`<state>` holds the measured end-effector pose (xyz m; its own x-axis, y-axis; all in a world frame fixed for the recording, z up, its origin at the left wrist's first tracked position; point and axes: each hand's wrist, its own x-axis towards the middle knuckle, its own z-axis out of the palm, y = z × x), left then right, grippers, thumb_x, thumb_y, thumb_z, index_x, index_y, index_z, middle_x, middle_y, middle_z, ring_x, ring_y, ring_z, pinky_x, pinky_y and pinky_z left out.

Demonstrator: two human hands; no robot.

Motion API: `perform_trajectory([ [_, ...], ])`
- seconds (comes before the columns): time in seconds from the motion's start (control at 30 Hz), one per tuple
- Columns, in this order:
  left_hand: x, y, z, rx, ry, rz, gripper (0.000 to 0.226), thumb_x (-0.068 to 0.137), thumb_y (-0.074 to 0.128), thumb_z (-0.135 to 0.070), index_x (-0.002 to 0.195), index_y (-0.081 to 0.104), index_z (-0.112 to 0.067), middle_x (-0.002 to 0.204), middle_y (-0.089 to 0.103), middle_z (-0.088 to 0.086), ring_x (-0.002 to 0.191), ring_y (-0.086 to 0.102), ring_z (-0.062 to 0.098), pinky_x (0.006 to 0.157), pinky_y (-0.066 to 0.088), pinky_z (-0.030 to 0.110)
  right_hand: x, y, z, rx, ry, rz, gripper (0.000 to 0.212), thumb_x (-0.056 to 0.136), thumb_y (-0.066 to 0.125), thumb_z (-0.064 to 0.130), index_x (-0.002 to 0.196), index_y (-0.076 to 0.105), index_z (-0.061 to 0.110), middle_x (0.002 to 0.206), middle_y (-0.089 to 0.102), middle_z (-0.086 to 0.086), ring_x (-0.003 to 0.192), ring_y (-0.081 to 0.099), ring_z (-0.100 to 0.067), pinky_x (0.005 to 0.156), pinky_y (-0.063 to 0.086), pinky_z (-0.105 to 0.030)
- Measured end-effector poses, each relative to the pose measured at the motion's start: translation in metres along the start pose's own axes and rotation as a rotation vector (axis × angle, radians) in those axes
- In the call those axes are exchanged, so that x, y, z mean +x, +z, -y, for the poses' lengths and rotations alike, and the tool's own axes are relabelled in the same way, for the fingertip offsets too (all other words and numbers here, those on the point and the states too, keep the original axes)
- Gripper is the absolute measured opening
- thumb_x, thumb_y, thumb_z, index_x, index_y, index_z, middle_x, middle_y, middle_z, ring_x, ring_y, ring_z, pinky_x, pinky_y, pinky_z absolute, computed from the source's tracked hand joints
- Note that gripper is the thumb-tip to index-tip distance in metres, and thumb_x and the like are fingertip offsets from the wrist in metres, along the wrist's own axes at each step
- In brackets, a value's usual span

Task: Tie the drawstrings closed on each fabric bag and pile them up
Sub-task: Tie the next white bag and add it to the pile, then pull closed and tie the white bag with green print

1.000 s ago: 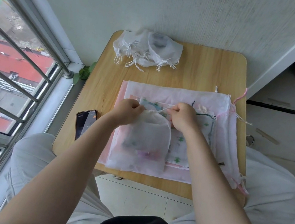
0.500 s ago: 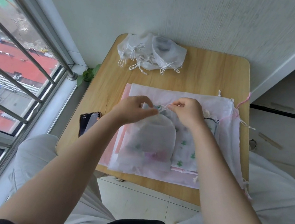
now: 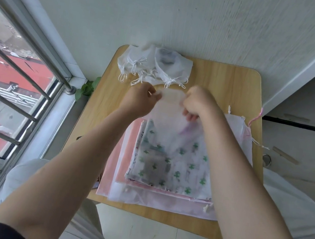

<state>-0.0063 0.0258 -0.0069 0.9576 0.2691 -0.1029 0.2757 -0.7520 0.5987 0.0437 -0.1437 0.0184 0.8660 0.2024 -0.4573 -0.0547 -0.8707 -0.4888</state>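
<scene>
Nearest, at the near edge of the light wooden table [image 3: 231,83]: flat stack of untied fabric bags [image 3: 162,182], cactus-print one on top over pink and sheer white layers, well short of both hands. Beyond it, held up between the hands: small sheer white drawstring bag [image 3: 172,109], blurred, mouth end farthest away, lower part draped over the stack's far edge. Left hand [image 3: 138,100] curled, pinching the bag's left top corner; right hand [image 3: 198,103] curled, gripping the right top corner. Whether a cord end sits in either pinch: cannot tell. Probable step: carrying this bag toward the pile, knot apparently done, though hidden by blur. Next move: lowering it onto the heap and letting go. Farthest, just beyond the hands: heap of tied white mesh bags [image 3: 157,65] with knotted cords.
</scene>
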Motion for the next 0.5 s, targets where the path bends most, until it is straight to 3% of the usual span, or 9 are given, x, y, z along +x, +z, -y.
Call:
perform_trajectory([
  [0.07, 0.011, -0.004, -0.007, -0.213, -0.094, -0.136, 0.023, 0.095, 0.055, -0.035, 0.093, 0.058, -0.013, 0.075, 0.066, -0.002, 0.06, 0.062, 0.018, 0.057, 0.047, 0.027, 0.009, -0.012, 0.019, 0.039, -0.154, -0.301, 0.024, 0.097, 0.044, 0.012, 0.115, 0.059, 0.005, 0.106, 0.068, -0.015, 0.089, 0.066, -0.03, 0.068, 0.049, -0.033],
  [0.1, 0.015, -0.006, -0.011, -0.328, -0.146, -0.185, 0.023, 0.096, 0.053, -0.032, 0.096, 0.059, -0.01, 0.072, 0.067, -0.002, 0.054, 0.063, 0.016, 0.052, 0.046, 0.024, 0.009, -0.017, 0.028, 0.066, -0.251, -0.362, 0.031, 0.098, 0.044, 0.013, 0.128, 0.051, 0.01, 0.118, 0.063, -0.014, 0.101, 0.062, -0.03, 0.075, 0.048, -0.034],
  [0.17, 0.023, -0.008, -0.018, -0.513, -0.244, -0.217, 0.026, 0.097, 0.052, -0.027, 0.105, 0.059, -0.003, 0.072, 0.07, 0.001, 0.049, 0.066, 0.013, 0.044, 0.045, 0.022, 0.009, -0.022, 0.041, 0.135, -0.41, -0.37, 0.05, 0.098, 0.047, 0.014, 0.146, 0.033, 0.02, 0.136, 0.053, -0.012, 0.117, 0.055, -0.027, 0.088, 0.047, -0.036],
  [0.23, 0.028, -0.007, -0.018, -0.608, -0.325, -0.176, 0.031, 0.095, 0.056, -0.027, 0.112, 0.057, -0.001, 0.077, 0.072, 0.006, 0.054, 0.069, 0.017, 0.044, 0.049, 0.024, 0.013, -0.018, 0.039, 0.184, -0.467, -0.383, 0.056, 0.096, 0.05, 0.013, 0.148, 0.031, 0.023, 0.145, 0.046, -0.006, 0.128, 0.049, -0.022, 0.095, 0.046, -0.036],
  [0.3, 0.026, -0.002, -0.013, -0.563, -0.388, -0.101, 0.031, 0.09, 0.06, -0.028, 0.105, 0.059, -0.001, 0.077, 0.071, 0.009, 0.053, 0.068, 0.02, 0.047, 0.05, 0.027, 0.018, -0.009, 0.023, 0.183, -0.434, -0.371, 0.041, 0.096, 0.051, 0.014, 0.137, 0.048, 0.019, 0.136, 0.055, -0.004, 0.119, 0.054, -0.019, 0.089, 0.047, -0.032],
  [0.37, 0.017, 0.006, -0.009, -0.411, -0.384, -0.055, 0.02, 0.085, 0.057, -0.026, 0.085, 0.058, -0.005, 0.069, 0.065, 0.007, 0.051, 0.062, 0.02, 0.053, 0.048, 0.03, 0.018, -0.001, 0.005, 0.092, -0.329, -0.327, 0.018, 0.095, 0.048, 0.015, 0.102, 0.064, 0.01, 0.103, 0.066, -0.008, 0.092, 0.061, -0.025, 0.072, 0.047, -0.032],
  [0.4, 0.012, 0.01, -0.008, -0.327, -0.348, -0.045, 0.016, 0.083, 0.056, -0.025, 0.08, 0.056, -0.009, 0.067, 0.062, 0.004, 0.054, 0.059, 0.019, 0.056, 0.046, 0.03, 0.018, 0.003, -0.004, 0.044, -0.278, -0.292, 0.018, 0.093, 0.048, 0.013, 0.089, 0.063, 0.005, 0.091, 0.065, -0.011, 0.082, 0.061, -0.029, 0.066, 0.047, -0.034],
  [0.5, -0.007, 0.023, -0.008, -0.112, -0.126, 0.063, 0.006, 0.083, 0.061, -0.024, 0.084, 0.064, -0.018, 0.078, 0.064, -0.006, 0.071, 0.06, 0.012, 0.063, 0.046, 0.025, 0.009, 0.016, -0.027, -0.078, -0.152, -0.121, 0.015, 0.088, 0.054, 0.009, 0.09, 0.067, 0.004, 0.093, 0.068, -0.012, 0.083, 0.064, -0.029, 0.068, 0.052, -0.035],
])
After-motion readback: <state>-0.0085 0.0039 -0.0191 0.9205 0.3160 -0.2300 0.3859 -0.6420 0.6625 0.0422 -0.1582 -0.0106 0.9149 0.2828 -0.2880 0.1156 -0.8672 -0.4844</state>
